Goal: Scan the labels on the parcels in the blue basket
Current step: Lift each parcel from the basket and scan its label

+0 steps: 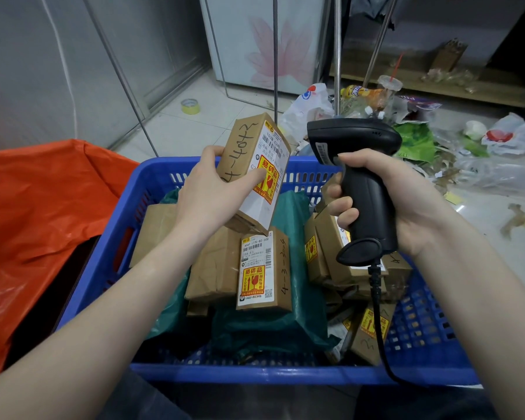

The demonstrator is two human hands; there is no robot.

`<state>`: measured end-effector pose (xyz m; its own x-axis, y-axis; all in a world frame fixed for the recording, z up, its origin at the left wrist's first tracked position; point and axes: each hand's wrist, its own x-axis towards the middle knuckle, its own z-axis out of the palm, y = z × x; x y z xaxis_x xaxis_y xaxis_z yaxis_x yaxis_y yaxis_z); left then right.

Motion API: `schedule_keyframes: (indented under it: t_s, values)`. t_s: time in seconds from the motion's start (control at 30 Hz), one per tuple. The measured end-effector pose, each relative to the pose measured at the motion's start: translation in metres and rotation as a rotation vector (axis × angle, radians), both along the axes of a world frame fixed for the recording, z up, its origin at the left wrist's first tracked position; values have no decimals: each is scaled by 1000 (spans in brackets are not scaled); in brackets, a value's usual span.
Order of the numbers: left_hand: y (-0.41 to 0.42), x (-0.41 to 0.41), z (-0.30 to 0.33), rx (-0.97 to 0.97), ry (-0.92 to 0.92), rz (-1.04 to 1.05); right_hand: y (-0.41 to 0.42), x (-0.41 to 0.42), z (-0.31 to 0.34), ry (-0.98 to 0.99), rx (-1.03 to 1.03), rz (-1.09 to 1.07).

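Note:
My left hand holds a small brown cardboard parcel tilted above the blue basket; its white label with a yellow and red sticker faces up and to the right. My right hand grips a black corded barcode scanner, its head just to the right of the held parcel. Inside the basket lie several brown boxes, one with its label up, and dark green mailer bags.
An orange plastic bag lies left of the basket. Litter, plastic bags and a cup cover the floor at the right. A roll of yellow tape sits on the tiles behind. Metal rack legs and a white cabinet stand beyond.

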<state>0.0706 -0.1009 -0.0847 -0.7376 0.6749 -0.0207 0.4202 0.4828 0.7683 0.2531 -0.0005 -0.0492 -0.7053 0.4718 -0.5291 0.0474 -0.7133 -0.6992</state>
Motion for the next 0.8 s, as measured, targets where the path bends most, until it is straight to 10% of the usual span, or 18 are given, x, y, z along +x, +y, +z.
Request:
schedule_keyframes:
  t_s: [0.43,0.8]
  values:
    - [-2,1,1,51,-45,-8,-3,0,1,-25,107,15]
    - [6,2,-1,214,-621,76,-1,-5,-14,-102,146,-85]
